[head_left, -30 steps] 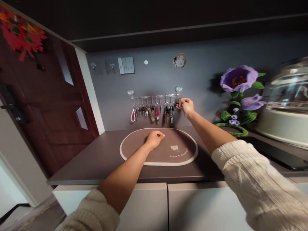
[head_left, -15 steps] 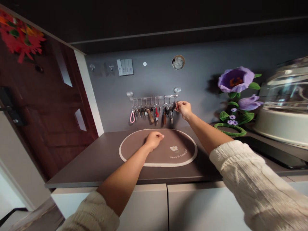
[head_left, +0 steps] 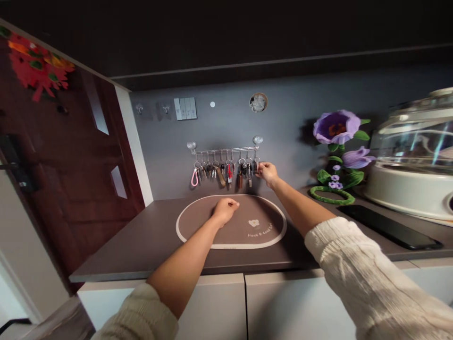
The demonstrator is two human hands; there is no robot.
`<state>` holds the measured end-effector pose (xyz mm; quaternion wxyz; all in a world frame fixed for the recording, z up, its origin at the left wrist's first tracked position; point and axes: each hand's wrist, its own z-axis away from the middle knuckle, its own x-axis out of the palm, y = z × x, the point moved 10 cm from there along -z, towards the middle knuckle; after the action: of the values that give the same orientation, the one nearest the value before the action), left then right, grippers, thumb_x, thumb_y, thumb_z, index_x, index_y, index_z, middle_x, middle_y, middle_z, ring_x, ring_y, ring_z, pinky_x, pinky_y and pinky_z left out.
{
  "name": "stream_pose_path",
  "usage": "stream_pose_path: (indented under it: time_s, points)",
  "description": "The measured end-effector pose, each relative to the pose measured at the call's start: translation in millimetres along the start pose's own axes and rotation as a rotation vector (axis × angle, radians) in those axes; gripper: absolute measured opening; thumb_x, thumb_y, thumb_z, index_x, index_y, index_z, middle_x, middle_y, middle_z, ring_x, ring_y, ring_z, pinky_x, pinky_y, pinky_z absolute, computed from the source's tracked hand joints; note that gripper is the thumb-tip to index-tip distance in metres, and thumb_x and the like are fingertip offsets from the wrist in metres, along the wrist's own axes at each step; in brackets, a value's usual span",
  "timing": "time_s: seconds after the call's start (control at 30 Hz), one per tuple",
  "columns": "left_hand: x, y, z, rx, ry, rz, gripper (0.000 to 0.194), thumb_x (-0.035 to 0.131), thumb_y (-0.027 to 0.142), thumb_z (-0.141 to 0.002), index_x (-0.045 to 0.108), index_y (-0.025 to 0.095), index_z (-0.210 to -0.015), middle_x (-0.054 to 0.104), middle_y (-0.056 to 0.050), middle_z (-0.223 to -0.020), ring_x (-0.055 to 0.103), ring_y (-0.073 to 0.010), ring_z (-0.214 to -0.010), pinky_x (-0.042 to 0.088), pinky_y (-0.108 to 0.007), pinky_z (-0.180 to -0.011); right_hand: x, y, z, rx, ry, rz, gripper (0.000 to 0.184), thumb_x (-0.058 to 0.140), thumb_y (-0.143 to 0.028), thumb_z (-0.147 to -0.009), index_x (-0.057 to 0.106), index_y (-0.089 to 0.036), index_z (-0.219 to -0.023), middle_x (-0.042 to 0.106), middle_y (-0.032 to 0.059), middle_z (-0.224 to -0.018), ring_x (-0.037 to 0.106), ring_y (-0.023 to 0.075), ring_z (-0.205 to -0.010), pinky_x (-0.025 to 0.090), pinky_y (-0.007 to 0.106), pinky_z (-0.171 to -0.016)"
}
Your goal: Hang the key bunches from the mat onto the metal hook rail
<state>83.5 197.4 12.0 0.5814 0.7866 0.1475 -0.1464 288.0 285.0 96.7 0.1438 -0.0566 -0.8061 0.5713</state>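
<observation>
A clear rail (head_left: 226, 150) on the grey wall carries several hanging key rings. At its right end my right hand (head_left: 268, 174) pinches a small brownish keychain (head_left: 257, 167), whose ring is at the last hook; the fingers partly cover it. Just left of that hang a bunch of keys (head_left: 249, 171) and a brown key fob (head_left: 240, 179). A pink loop strap (head_left: 194, 177) hangs at the far left. Loosely curled into a fist, my left hand (head_left: 225, 211) is over the brown oval mat (head_left: 198, 229), with nothing visible in it.
A purple flower ornament (head_left: 336, 128) with a green base stands right of the mat. Beside it are a black phone (head_left: 389, 226) and a white appliance with a clear dome (head_left: 417, 184). A dark cabinet (head_left: 226, 38) overhangs the counter (head_left: 123, 245).
The view has tilted up slightly. My right hand stays at the rail's right end, with the keychain now hanging more upright beside the fingers. My left hand keeps its place over the mat.
</observation>
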Motion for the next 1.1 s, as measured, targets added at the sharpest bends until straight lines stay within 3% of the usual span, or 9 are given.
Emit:
stream_pose_path:
  time_s: [0.2,0.33,0.47,0.63,0.73,0.87,1.1]
  points:
    - [-8.6,11,3,0.043,0.020,0.173,0.021,0.055,0.024,-0.073,0.060,0.011,-0.088,0.059,-0.003,-0.074,0.049,-0.0082,-0.062,0.039,-0.021,-0.063,-22,10,37,0.142,0.063,0.085,0.009,0.050,-0.012,-0.072,0.049,-0.017,-0.080,0.052,-0.0018,-0.065,0.046,0.0055,-0.047,0.048,0.021,-0.048]
    - [-26.0,23,15,0.077,0.046,0.285,0.051,0.059,0.027,-0.071,0.044,0.015,-0.118,0.055,0.000,-0.074,0.047,-0.0068,-0.059,0.038,-0.019,-0.059,-11,0,77,0.146,-0.066,0.113,0.025,0.055,-0.016,-0.070,0.049,-0.018,-0.095,0.056,0.0030,-0.084,0.052,0.0077,-0.055,0.050,0.023,-0.052]
    - [-57.7,53,37,0.210,0.062,0.298,0.082,0.063,0.027,-0.067,0.019,0.021,-0.135,0.052,0.004,-0.069,0.047,-0.0067,-0.061,0.038,-0.020,-0.066,13,-23,120,0.029,-0.233,0.106,0.045,0.057,-0.022,-0.071,0.044,-0.024,-0.114,0.054,0.0021,-0.090,0.054,0.0089,-0.064,0.050,0.024,-0.061]
    - [-92.4,84,79,0.390,0.034,0.160,0.093,0.061,0.022,-0.068,0.000,0.024,-0.138,0.051,0.005,-0.070,0.046,-0.0061,-0.063,0.039,-0.022,-0.070,33,-57,174,-0.257,-0.366,0.141,0.079,0.058,-0.029,-0.071,0.014,-0.030,-0.136,0.053,-0.0020,-0.078,0.050,0.0104,-0.063,0.047,0.029,-0.071]
    - [-101.6,83,106,0.435,0.014,0.130,0.098,0.059,0.019,-0.069,-0.010,0.025,-0.137,0.051,0.006,-0.071,0.047,-0.0056,-0.063,0.040,-0.021,-0.069,36,-67,206,-0.381,-0.398,0.180,0.088,0.057,-0.029,-0.071,0.002,-0.028,-0.139,0.054,-0.0011,-0.079,0.048,0.0111,-0.063,0.045,0.030,-0.071]
    - [-102.1,71,134,0.455,-0.041,0.132,0.104,0.059,0.018,-0.068,-0.021,0.025,-0.134,0.051,0.006,-0.072,0.048,-0.0059,-0.065,0.041,-0.021,-0.069,35,-65,240,-0.434,-0.430,0.231,0.089,0.056,-0.029,-0.072,-0.002,-0.028,-0.139,0.052,-0.0012,-0.078,0.046,0.0115,-0.063,0.045,0.028,-0.067]
    - [-103.9,53,146,0.384,-0.078,0.186,0.108,0.061,0.017,-0.066,-0.025,0.025,-0.132,0.051,0.007,-0.069,0.049,-0.0054,-0.062,0.042,-0.021,-0.068,31,-57,264,-0.480,-0.452,0.277,0.091,0.056,-0.028,-0.072,-0.006,-0.027,-0.138,0.048,-0.0032,-0.074,0.047,0.0109,-0.067,0.044,0.027,-0.067]
